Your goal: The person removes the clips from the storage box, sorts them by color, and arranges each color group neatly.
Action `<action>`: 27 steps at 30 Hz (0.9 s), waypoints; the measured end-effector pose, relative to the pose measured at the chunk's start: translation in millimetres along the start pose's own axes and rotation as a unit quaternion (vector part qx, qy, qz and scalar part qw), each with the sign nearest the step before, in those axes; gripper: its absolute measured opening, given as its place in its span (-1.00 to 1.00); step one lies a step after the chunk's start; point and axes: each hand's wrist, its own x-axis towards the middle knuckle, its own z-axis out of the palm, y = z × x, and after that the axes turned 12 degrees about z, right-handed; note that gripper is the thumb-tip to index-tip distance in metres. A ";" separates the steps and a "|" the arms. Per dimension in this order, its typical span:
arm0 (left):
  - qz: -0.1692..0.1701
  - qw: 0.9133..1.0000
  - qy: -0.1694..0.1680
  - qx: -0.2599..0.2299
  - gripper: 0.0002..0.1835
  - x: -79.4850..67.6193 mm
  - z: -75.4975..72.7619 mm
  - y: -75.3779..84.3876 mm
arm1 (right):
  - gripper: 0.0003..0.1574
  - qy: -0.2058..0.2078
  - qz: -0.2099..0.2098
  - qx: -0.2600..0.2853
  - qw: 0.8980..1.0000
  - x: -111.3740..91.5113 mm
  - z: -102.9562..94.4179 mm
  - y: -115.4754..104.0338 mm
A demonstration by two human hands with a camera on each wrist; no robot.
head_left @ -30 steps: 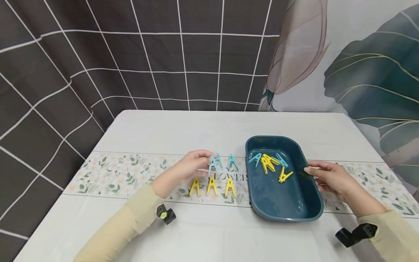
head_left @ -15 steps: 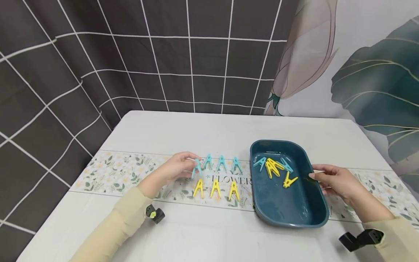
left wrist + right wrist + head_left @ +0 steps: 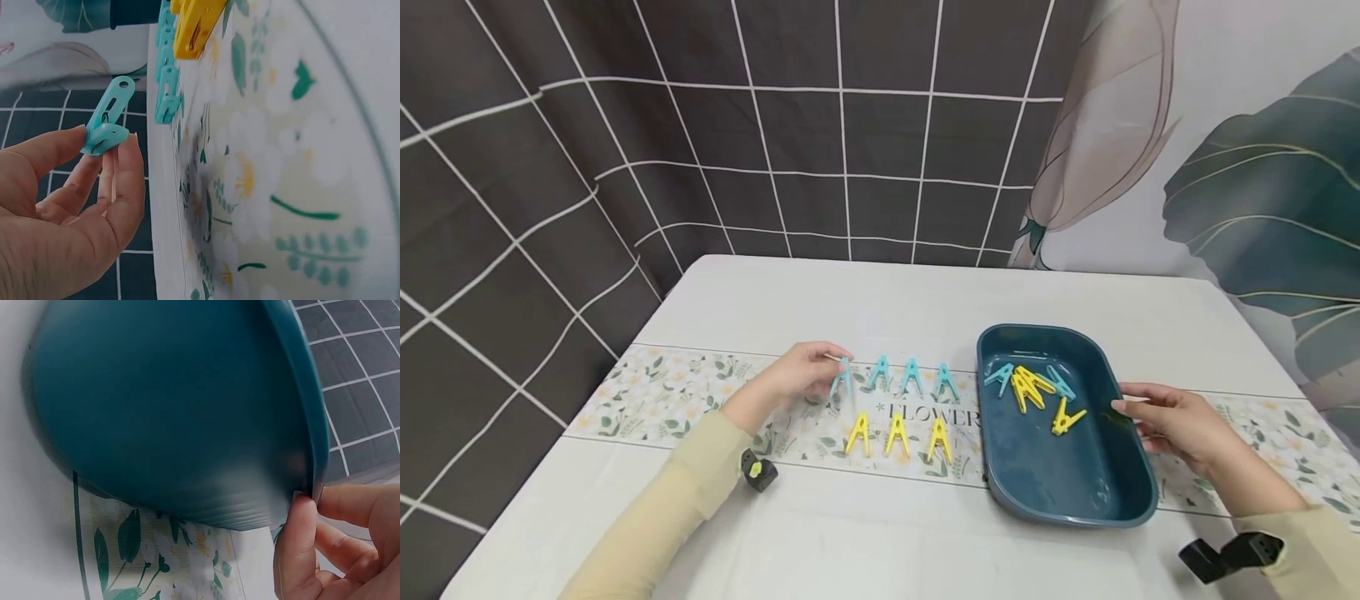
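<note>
Between thumb and fingertips, my left hand [image 3: 805, 369] pinches a light blue clothespin [image 3: 107, 119], held at the left end of a row of three other blue clothespins [image 3: 912, 377]. In front of that row lie three yellow clothespins [image 3: 897, 436], lined up side by side. On the right, my right hand [image 3: 1176, 425] pinches the rim of a dark blue plastic basin [image 3: 1060, 492], its thumb on the rim and the fingers outside. Inside the basin are blue clothespins [image 3: 1000, 379] and several yellow clothespins [image 3: 1066, 417], loosely heaped toward the far end.
The white table [image 3: 850, 533] carries a floral printed strip [image 3: 677, 392] with lettering across its middle. A dark gridded curtain [image 3: 797, 133] hangs behind and to the left, and a leaf-patterned cloth [image 3: 1262, 183] at the back right. A small black camera sits on each wrist.
The left hand has moved left from the blue row, holding a blue clothespin now at its left end. The right hand stays on the basin's rim. The head view has shifted slightly.
</note>
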 end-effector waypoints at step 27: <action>-0.036 0.992 0.020 0.119 -0.67 32.9 -5.2 -9.7 | -0.19 -0.012 0.010 0.041 0.999 -1.4 1.6 0.1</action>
